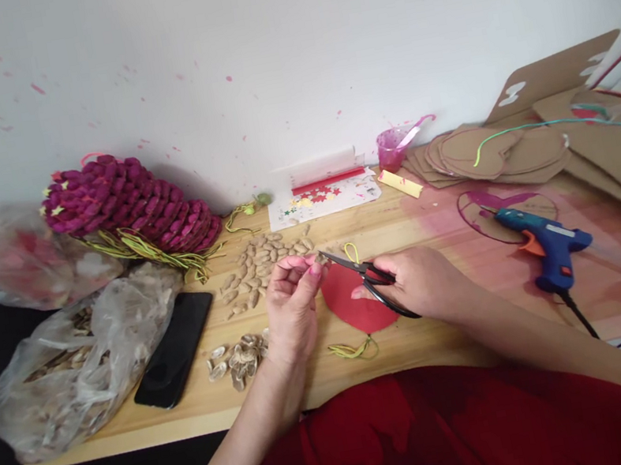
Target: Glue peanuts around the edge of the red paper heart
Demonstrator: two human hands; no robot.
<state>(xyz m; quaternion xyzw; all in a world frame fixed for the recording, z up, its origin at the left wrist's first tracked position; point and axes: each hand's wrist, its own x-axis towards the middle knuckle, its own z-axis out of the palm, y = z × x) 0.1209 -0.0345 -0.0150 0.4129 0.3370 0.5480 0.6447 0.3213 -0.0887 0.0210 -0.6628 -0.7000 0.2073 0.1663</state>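
Scissors [375, 277] in inward-angled right hand [428, 278]

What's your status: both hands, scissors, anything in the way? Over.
Left hand pinching small brown piece, likely peanut shell. Right hand holding scissors, tips at the piece. Red cutout below; nothing visibly blocking.

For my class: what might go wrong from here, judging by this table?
The scissors in the right hand meet the small piece pinched in the left hand; a slip might nick that hand.

The peanut shells lie beside the left forearm, which might sweep them aside.

The cord of the glue gun runs to the table's near edge; a snag might drag it.
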